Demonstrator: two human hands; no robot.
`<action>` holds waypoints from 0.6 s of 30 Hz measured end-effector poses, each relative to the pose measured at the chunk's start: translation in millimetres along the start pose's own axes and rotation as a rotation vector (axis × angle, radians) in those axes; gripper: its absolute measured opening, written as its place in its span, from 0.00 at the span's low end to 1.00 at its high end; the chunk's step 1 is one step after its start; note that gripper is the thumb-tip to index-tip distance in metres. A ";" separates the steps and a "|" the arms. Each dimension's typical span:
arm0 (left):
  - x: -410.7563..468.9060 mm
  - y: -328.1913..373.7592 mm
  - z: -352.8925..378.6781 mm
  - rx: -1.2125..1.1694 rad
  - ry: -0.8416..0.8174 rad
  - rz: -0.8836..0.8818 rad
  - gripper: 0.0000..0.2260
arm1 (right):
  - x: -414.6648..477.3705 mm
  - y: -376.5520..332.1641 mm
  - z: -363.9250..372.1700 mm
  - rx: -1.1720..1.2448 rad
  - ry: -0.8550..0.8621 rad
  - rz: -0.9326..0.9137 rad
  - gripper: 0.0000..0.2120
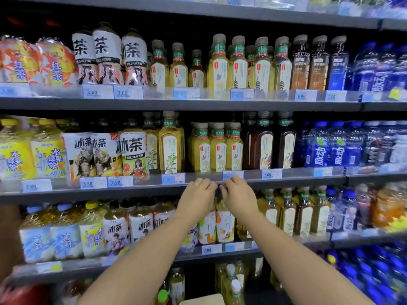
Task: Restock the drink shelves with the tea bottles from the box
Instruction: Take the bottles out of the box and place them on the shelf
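Both my hands reach to the third shelf (220,253) from the top. My left hand (198,198) curls over the top of a tea bottle (207,230) with a white and orange label. My right hand (239,194) curls over the top of the matching tea bottle (224,226) beside it. The two hands almost touch, with a dark bit between the fingertips. Both bottle caps are hidden under the hands. A pale edge (202,300) at the bottom centre may be the box.
Above the hands, the second shelf's price rail (174,179) fronts yellow-green tea bottles (218,148) and dark tea bottles (266,148). Blue drink bottles (326,148) fill the right side. Large yellow and white tea bottles (105,153) stand at the left. Lower shelves hold more bottles (231,280).
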State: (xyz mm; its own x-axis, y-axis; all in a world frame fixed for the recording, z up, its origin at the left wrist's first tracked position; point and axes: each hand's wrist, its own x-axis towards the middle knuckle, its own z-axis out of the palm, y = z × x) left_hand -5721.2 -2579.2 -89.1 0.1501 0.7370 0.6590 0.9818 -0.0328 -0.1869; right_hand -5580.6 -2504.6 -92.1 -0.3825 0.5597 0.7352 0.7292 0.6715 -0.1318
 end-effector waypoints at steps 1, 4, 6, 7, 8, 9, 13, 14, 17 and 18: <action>-16.5 5.3 8.9 -0.007 -0.033 0.020 0.10 | -17.4 -1.2 6.7 0.012 -0.012 -0.005 0.10; -76.5 21.8 50.2 -0.085 -0.106 -0.019 0.11 | -82.7 -2.2 37.0 0.060 -0.093 0.009 0.08; -125.8 33.0 85.6 -0.106 -0.190 -0.044 0.10 | -134.0 -1.2 62.8 0.093 -0.170 0.034 0.08; -151.4 37.7 103.2 -0.100 -0.237 -0.060 0.10 | -160.2 -1.8 74.9 0.096 -0.216 0.041 0.08; -178.9 43.3 120.6 -0.102 -0.273 -0.080 0.08 | -187.7 -2.4 88.0 0.101 -0.286 0.049 0.08; -206.2 48.9 137.9 -0.115 -0.307 -0.104 0.06 | -213.2 -3.2 99.6 0.113 -0.376 0.065 0.10; -311.4 73.0 195.0 -0.151 -0.509 -0.194 0.05 | -308.6 -3.6 156.3 0.155 -0.705 0.142 0.13; -333.1 76.2 204.3 -0.139 -0.560 -0.226 0.08 | -328.7 -4.8 170.8 0.179 -0.778 0.169 0.13; -379.7 83.2 225.8 -0.095 -0.611 -0.320 0.17 | -379.3 -8.1 209.5 0.217 -1.080 0.235 0.12; -390.1 84.8 232.9 -0.112 -0.645 -0.342 0.21 | -394.4 -8.8 223.1 0.219 -1.187 0.247 0.13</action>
State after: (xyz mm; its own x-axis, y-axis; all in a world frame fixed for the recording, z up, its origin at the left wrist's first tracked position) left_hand -5723.5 -2712.3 -531.7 -0.2312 0.9676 0.1018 0.9726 0.2271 0.0504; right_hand -5562.8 -2622.8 -529.2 -0.6095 0.7011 -0.3701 0.7886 0.4879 -0.3744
